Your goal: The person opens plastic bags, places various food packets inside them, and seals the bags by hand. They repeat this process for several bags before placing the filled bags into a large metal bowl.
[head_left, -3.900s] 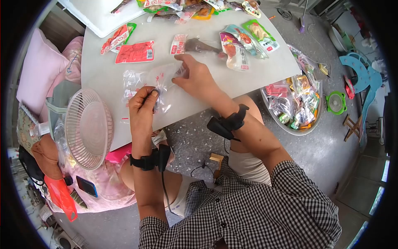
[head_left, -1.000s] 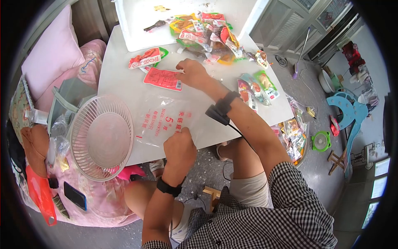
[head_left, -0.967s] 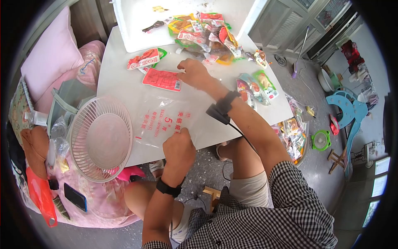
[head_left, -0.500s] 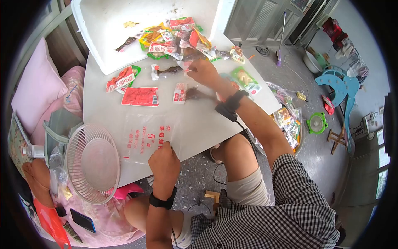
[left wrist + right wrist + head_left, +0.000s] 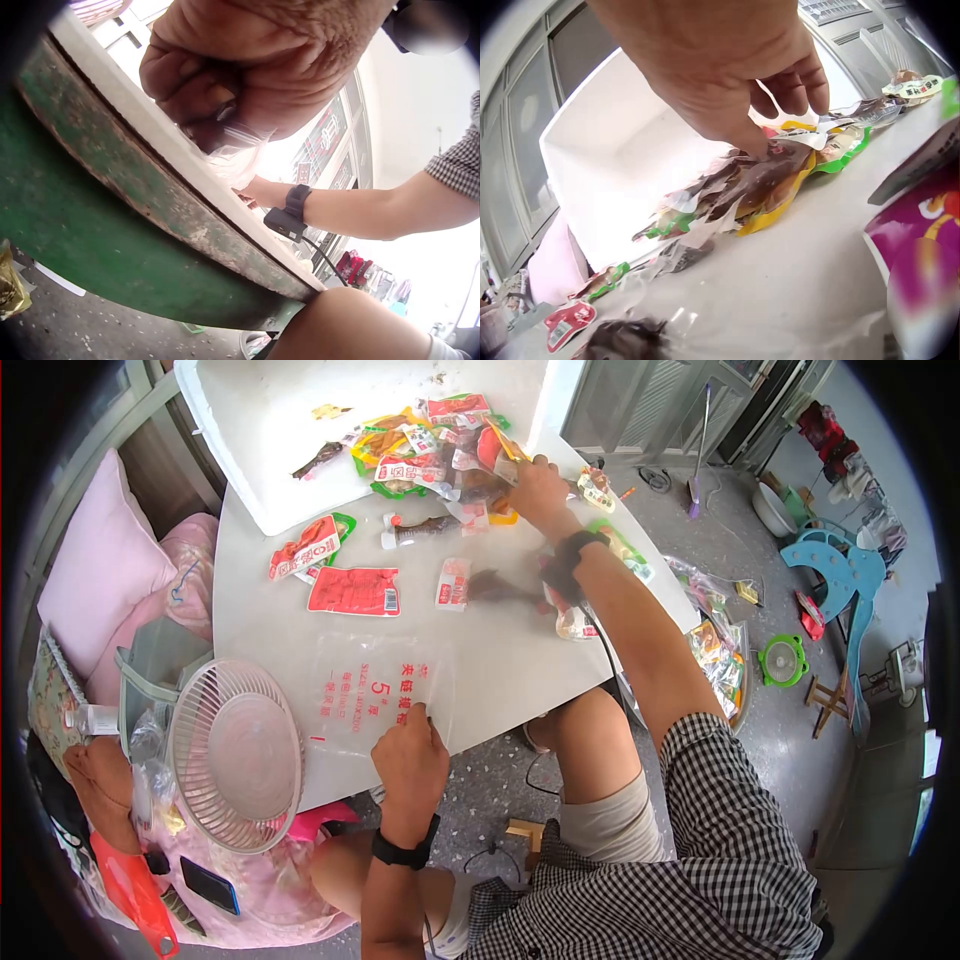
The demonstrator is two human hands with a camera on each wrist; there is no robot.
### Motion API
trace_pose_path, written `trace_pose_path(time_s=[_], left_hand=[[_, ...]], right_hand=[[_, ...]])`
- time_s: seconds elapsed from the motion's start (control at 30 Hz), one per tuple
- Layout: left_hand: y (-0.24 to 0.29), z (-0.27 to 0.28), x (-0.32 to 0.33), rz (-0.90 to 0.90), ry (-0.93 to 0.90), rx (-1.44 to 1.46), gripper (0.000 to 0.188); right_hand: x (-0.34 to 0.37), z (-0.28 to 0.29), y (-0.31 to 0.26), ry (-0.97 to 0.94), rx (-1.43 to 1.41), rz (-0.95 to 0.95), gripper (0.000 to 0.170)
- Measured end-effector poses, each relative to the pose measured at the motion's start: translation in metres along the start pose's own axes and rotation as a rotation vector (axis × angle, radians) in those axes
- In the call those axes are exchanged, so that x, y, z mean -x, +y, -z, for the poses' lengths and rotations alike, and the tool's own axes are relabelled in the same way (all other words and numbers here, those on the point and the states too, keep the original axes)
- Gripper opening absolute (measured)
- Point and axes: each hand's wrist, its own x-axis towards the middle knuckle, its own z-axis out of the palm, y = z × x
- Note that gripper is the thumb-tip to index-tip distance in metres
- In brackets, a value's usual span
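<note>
My left hand pinches the near edge of a clear plastic bag with red printing, which lies spread over the table's front edge. In the left wrist view its curled fingers have a strip of clear plastic between them. My right hand reaches to the right end of a pile of packaged snacks. In the right wrist view its thumb meets a brown, yellow-edged packet, while the other fingers stand apart from the thumb. Below the pile lies a clear packet with a dark drumstick-shaped piece.
A white foam box stands on its side behind the pile. A red packet and a red-and-green one lie left. At the table's left edge is a plastic basket. A metal basin of packets stands at the right.
Earlier both hands were at the crumpled clear bag, which now lies flat. Over the last second my right hand has moved from beside the red packet to the pile's right end.
</note>
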Motion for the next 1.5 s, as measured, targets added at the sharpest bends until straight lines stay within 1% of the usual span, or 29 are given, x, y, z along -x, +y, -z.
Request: trace_pose_path(time_s=[0.1, 0.2, 0.3, 0.4, 0.5, 0.6, 0.63, 0.73, 0.93, 1.03, 1.23, 1.33, 1.43, 1.5], left_hand=[[-0.001, 0.001, -0.001, 0.008, -0.01, 0.0, 0.011], [0.0, 0.002, -0.002, 0.011, -0.023, 0.01, 0.011], [-0.003, -0.002, 0.0, -0.011, -0.008, 0.016, 0.01], [-0.002, -0.003, 0.0, -0.027, 0.005, 0.013, 0.01], [-0.001, -0.003, 0.001, -0.018, 0.001, -0.021, 0.013], [-0.006, -0.007, 0.002, -0.056, 0.031, -0.045, 0.015], [-0.005, -0.006, 0.002, -0.057, 0.03, -0.046, 0.016], [-0.005, -0.004, 0.002, -0.06, 0.025, -0.049, 0.016], [-0.005, -0.004, 0.001, -0.069, 0.034, -0.04, 0.017], [-0.004, -0.004, 0.001, -0.063, 0.033, -0.041, 0.017], [-0.004, -0.005, -0.001, -0.054, 0.01, -0.04, 0.018], [-0.004, -0.005, 0.0, -0.056, 0.02, -0.037, 0.018], [-0.005, -0.004, 0.0, -0.059, 0.028, -0.04, 0.018], [-0.004, -0.004, 0.002, -0.068, 0.051, -0.042, 0.018]], right_hand=[[-0.005, -0.001, 0.005, -0.043, 0.088, 0.042, 0.023], [0.006, 0.003, 0.013, 0.03, 0.055, 0.071, 0.018], [0.027, 0.011, 0.017, -0.031, 0.159, 0.22, 0.016], [0.06, 0.019, 0.02, 0.003, 0.044, 0.37, 0.014], [0.097, 0.044, 0.008, -0.163, 0.084, 0.407, 0.014], [0.128, 0.067, -0.01, -0.208, 0.144, 0.349, 0.013], [0.136, 0.067, -0.009, -0.128, 0.133, 0.41, 0.009], [0.147, 0.059, -0.004, -0.059, 0.007, 0.499, 0.006], [0.15, 0.054, 0.001, 0.005, -0.085, 0.547, 0.007], [0.156, 0.063, 0.0, -0.026, -0.109, 0.606, 0.008], [0.166, 0.062, 0.0, -0.017, -0.118, 0.591, 0.011], [0.169, 0.056, 0.004, 0.031, -0.155, 0.576, 0.007], [0.169, 0.068, 0.018, 0.12, -0.327, 0.518, 0.006], [0.154, 0.073, 0.044, 0.139, -0.346, 0.316, 0.01]])
